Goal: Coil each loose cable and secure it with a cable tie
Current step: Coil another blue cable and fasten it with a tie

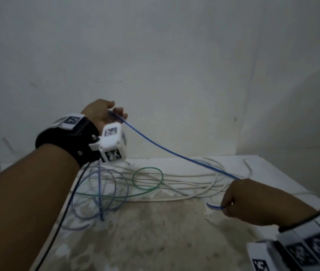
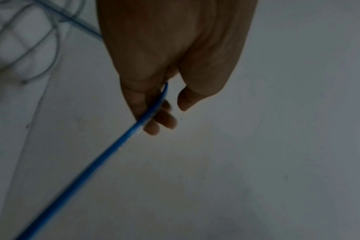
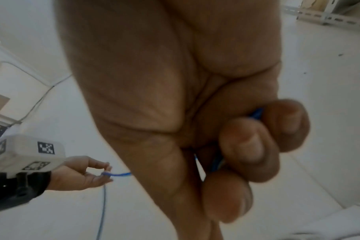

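While the blue cable [image 1: 174, 153] hung stretched between both hands, the left hand [image 1: 101, 112] pinched it up high and the right hand [image 1: 239, 200] clamped its end above the bench [image 1: 174, 241]. No coil was made yet. Green [image 1: 147, 178] and white cables [image 1: 184, 198] lay loose. No tie showed.

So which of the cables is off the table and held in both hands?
The blue cable. It runs taut through the air from the raised left hand to the right hand; the green cable and the white cables lie loose on the table.
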{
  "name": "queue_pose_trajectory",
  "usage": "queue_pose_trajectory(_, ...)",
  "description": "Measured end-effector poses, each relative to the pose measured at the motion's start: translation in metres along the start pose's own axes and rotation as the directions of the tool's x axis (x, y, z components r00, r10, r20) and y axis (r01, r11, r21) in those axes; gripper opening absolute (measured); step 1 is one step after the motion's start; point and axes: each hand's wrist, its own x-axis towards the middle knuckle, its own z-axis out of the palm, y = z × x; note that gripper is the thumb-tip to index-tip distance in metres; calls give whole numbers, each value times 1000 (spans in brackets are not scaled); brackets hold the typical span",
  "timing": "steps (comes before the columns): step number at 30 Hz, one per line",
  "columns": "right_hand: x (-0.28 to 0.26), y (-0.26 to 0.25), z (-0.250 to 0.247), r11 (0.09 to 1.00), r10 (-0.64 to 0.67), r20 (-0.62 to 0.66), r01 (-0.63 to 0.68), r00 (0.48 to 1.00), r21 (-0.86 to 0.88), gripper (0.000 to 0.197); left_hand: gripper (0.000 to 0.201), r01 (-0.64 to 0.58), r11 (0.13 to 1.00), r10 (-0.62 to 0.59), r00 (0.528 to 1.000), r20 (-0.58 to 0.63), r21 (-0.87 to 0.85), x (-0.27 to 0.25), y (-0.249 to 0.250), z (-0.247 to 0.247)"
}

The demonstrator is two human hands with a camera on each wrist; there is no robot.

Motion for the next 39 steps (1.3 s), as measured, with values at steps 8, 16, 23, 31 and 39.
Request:
queue_pose_trajectory(8,9,-14,-4,961,-85,-278,152,957,229,14,19,-244,966,204,924,324,89,-33,9,32)
queue_pose_trajectory(16,15,-14,-2,873,-43,-559,303,828,383,18,23,-485,860,352,790,502,161,-66,6,46)
queue_pose_trajectory(23,13,-23,-8,840,27,-667,345,744,418,10,23,-561,824,413,691,593,79,-84,21,67)
queue_pose_trajectory(31,5,-23,-7,734,72,-484,282,872,617,24,23,-516,825,379,806,454,228,-68,-23,56)
queue_pose_trajectory(39,3,-38,4,221,90,-371,345,924,912,30,13,-227,956,161,935,315,184,-50,-69,34)
